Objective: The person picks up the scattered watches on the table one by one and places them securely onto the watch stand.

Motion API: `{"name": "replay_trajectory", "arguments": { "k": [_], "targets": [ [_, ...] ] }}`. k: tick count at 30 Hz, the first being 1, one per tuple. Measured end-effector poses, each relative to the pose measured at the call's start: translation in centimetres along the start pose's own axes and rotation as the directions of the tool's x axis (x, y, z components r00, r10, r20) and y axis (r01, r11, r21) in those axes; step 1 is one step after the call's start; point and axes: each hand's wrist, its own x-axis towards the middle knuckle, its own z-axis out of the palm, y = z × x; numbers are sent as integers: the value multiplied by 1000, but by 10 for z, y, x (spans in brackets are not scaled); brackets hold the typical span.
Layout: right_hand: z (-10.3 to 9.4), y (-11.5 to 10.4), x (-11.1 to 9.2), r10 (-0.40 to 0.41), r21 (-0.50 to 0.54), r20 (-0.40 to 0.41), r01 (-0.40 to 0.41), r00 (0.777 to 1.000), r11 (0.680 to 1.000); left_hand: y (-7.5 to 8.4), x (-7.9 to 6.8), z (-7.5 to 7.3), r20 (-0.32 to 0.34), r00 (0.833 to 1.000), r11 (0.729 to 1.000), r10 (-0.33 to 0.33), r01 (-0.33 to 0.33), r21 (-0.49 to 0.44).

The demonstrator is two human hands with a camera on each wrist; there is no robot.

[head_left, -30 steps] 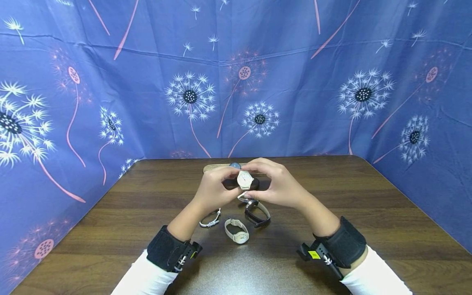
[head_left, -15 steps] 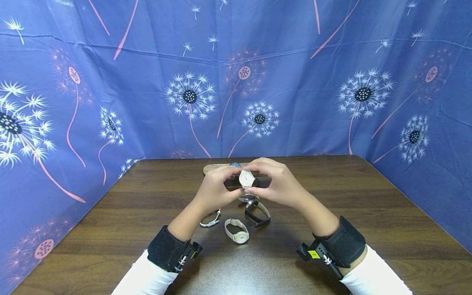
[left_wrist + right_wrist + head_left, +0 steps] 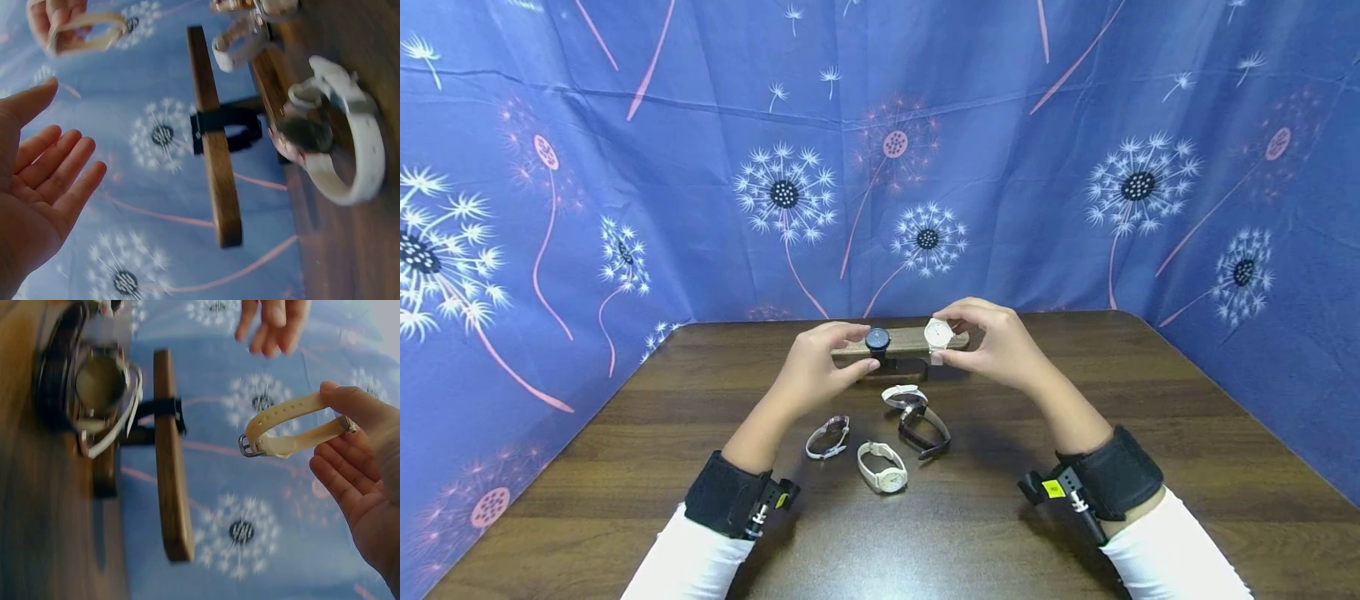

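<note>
Between thumb and fingers, my right hand (image 3: 996,343) pinches a cream wristwatch (image 3: 937,335), its white dial turned toward the head camera. Its buckled strap (image 3: 294,415) forms a closed loop in the right wrist view. My left hand (image 3: 808,367) is raised, thumb and fingers apart with nothing between them; the left wrist view shows its bare palm. A wooden bar of a watch stand (image 3: 910,340) lies behind both hands. Around that bar is a black watch (image 3: 877,339), which the left hand appears to overlap in the head view but does not hold.
On the brown table (image 3: 662,467) lie a white-strapped watch (image 3: 827,439), another cream watch (image 3: 891,480), a dark leather-strapped watch (image 3: 931,437) and a second white-strapped watch (image 3: 904,394). The stand's dark base (image 3: 895,370) is behind them. A blue patterned cloth (image 3: 715,275) hangs behind the table.
Both hands were together on the cream watch. The left hand has let go and moved left; the right hand has carried the watch right and slightly up, exposing the bar and black watch.
</note>
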Motion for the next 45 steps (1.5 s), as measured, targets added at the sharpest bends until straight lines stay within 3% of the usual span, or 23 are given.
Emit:
{"name": "replay_trajectory", "arguments": {
  "k": [5, 11, 17, 21, 25, 28, 32, 36, 42, 45],
  "targets": [
    [-13, 28, -7, 120, -18, -5, -120, 993, 993, -19, 0, -8, -17, 994, 994, -107, 106, -15],
    [-20, 60, -22, 245, -58, -23, -246, 969, 968, -36, -3, -17, 2, 972, 971, -235, 235, -42],
    [-12, 80, -36, 314, -32, -8, -314, 949, 949, -48, -6, -22, 41, 945, 946, -324, 323, 37],
    [-2, 88, -43, 412, 26, 21, -412, 911, 911, -58, -10, -22, 70, 927, 929, -369, 366, 56],
    [7, 94, -47, 509, 81, 61, -512, 859, 855, -75, -15, -18, 108, 912, 918, -397, 392, 67],
    [11, 99, -46, 541, 90, 64, -544, 839, 834, -87, -14, -12, 145, 908, 919, -393, 385, 84],
    [15, 105, -44, 543, 87, 66, -547, 837, 833, -99, -9, -4, 196, 900, 921, -389, 373, 114],
    [17, 108, -44, 532, 80, 90, -538, 842, 839, -104, -3, 2, 242, 879, 912, -410, 394, 115],
    [18, 112, -41, 521, 95, 119, -532, 845, 842, -108, 3, 9, 226, 893, 920, -389, 363, 152],
    [17, 114, -40, 521, 117, 147, -537, 841, 835, -109, 5, 9, 224, 892, 917, -394, 363, 166]
  ]
}}
